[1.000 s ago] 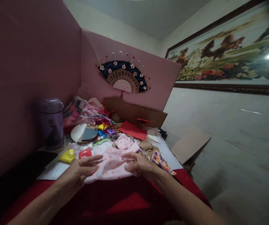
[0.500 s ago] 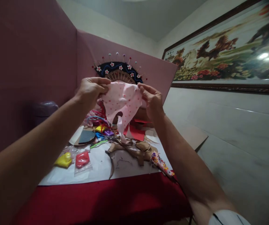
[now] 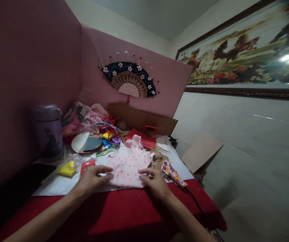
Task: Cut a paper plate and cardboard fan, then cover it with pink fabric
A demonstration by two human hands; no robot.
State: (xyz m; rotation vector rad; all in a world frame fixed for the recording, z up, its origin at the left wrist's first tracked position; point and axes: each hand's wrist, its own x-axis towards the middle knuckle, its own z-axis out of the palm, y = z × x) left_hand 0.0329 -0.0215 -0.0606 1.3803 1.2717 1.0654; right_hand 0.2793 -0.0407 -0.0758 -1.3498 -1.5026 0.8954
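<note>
A piece of pink cloth with red dots (image 3: 130, 164) lies spread on the white sheet, its straight edge towards me and its far end crumpled. My left hand (image 3: 94, 178) is at the cloth's near left side, fingertips on it, thumb and forefinger slightly apart. At the near right side, my right hand (image 3: 155, 181) touches the cloth in much the same way, its thumb and fingers parted. Just beyond my left hand is a red packet (image 3: 87, 164), partly covered. A glue gun with a flower pattern (image 3: 172, 173) lies right of my right hand.
A decorated fan (image 3: 124, 74) is on the pink board behind. At left stand a purple flask (image 3: 48, 131) and a yellow packet (image 3: 67, 168). Yarn (image 3: 96, 121), a two-coloured disc (image 3: 80, 143), red paper (image 3: 148, 143) and cardboard (image 3: 141, 117) crowd the back. Red cloth (image 3: 104, 215) covers the front.
Both hands have come down and towards me with the dotted cloth. It hung upright in their pinch; now it lies flat on the table, and the fingers look looser.
</note>
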